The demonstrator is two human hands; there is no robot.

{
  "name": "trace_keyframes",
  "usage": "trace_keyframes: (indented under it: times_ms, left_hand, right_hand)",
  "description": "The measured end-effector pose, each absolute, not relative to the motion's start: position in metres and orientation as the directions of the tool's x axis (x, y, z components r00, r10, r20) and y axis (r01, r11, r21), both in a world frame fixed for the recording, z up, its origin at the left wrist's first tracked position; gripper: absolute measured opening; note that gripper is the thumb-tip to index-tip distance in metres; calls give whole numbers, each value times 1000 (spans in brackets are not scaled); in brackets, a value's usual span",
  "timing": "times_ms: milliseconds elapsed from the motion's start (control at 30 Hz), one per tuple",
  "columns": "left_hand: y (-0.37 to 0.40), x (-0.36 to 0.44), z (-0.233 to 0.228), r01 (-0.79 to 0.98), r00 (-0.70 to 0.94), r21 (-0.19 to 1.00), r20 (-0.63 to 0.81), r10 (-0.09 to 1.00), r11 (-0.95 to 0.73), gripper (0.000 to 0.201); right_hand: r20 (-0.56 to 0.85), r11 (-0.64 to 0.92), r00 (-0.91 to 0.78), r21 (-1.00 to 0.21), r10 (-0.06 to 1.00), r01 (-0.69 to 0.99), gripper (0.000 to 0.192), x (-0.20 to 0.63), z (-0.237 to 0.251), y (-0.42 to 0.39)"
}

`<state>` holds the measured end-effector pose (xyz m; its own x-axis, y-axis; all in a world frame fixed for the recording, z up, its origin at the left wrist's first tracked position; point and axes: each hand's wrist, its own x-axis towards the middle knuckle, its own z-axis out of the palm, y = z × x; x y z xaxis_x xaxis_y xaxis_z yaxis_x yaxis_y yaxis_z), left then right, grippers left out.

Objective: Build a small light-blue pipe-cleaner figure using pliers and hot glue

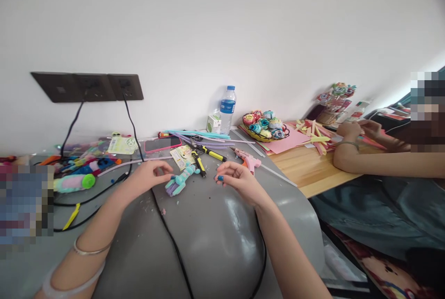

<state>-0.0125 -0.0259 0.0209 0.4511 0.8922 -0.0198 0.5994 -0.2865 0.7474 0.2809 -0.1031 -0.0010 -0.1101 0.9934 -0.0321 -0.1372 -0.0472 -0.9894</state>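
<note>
A small turquoise and purple fuzzy figure (181,179), seemingly made of pipe cleaners, lies on the grey table (201,229). Just left of it is my left hand (149,177), thumb and curved fingers apart, with the thumb tip at the figure's edge; whether it touches cannot be told. My right hand (239,181) hovers to the right of the figure, its fingertips pinched together. Anything between those fingertips is too small to make out. Yellow-and-black pliers (199,163) lie behind the figure. A pink glue gun (247,160) rests behind my right hand.
Pipe cleaners (198,135), a phone (162,144) and a water bottle (227,110) stand or lie toward the wall. Black cables (170,234) cross the table. A flower basket (264,127) sits right, near another person's arm (382,164). Colourful craft pieces (86,167) crowd the left.
</note>
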Motion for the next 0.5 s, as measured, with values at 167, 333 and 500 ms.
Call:
trace_keyframes:
  times_ms: [167,333,500]
  left_hand:
    - [-42,9,20,405,556,729,284,781,-552,17]
    - [-54,26,8,316,588,624,463,664,-715,8]
    - [-57,31,0,305,535,458,643,548,-835,4]
  right_hand:
    - [-52,-71,-85,-969,995,-236,33,245,-16,-102]
    - [-95,-107,-51,-921,994,-376,34,218,-21,-102]
    - [-155,-173,-80,-815,985,-553,35,202,-24,-102]
